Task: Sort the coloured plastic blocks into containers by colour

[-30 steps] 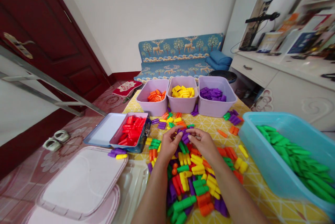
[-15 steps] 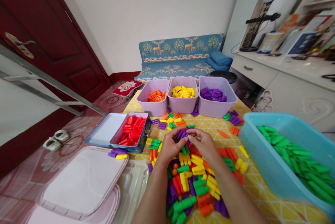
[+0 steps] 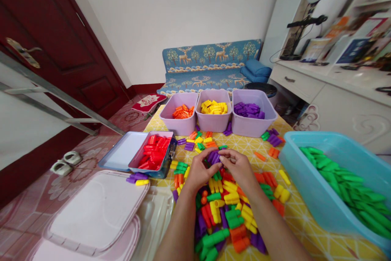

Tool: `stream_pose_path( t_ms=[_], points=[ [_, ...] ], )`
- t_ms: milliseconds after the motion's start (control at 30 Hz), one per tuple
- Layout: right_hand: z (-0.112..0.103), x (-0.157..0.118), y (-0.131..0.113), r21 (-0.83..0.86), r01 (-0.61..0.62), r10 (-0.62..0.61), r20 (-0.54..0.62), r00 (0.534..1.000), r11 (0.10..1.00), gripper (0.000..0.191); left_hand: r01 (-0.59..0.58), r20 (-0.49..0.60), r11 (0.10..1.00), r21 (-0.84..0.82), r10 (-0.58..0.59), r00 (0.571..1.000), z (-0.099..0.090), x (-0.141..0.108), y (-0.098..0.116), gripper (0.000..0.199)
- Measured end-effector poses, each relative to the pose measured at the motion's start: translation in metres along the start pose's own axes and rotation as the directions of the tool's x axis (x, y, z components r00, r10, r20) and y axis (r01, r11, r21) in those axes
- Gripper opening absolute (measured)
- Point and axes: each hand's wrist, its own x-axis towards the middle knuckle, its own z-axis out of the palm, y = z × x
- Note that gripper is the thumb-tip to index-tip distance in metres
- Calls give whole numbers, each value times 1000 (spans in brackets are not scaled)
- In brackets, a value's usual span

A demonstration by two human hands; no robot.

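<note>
My left hand and my right hand meet over the middle of a mixed pile of toy pieces. Both are closed on purple plastic building pieces, short rounded tubes pressed side by side; fingers partly cover them. Below and around the wrists lie loose yellow pieces, green pieces, orange pieces and red ones. Beyond the hands stand three lilac bins: one with orange pieces, one with yellow pieces, one with purple pieces.
A turquoise tub with green pieces stands at the right. To the left is an opened tin box of red pieces. Pale lids lie at the near left, with purple and yellow pieces on one. A patterned sofa is behind the table.
My hands stay in nearly the same place, with only slight finger movement around the purple pieces. The bins and the pile look unchanged.
</note>
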Motion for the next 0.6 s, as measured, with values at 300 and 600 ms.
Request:
stream_pose_path(
  t_ms=[300, 600],
  points=[
    [1, 0, 1, 15, 38, -38, 3, 999, 999, 23, 25, -2, 1000, -6, -25, 1000, 1, 0, -3, 44],
    [5, -2, -5, 79, 29, -33, 47, 998, 996, 26, -9, -31, 998, 60, 11, 999, 0, 2, -1, 32]
  ],
)
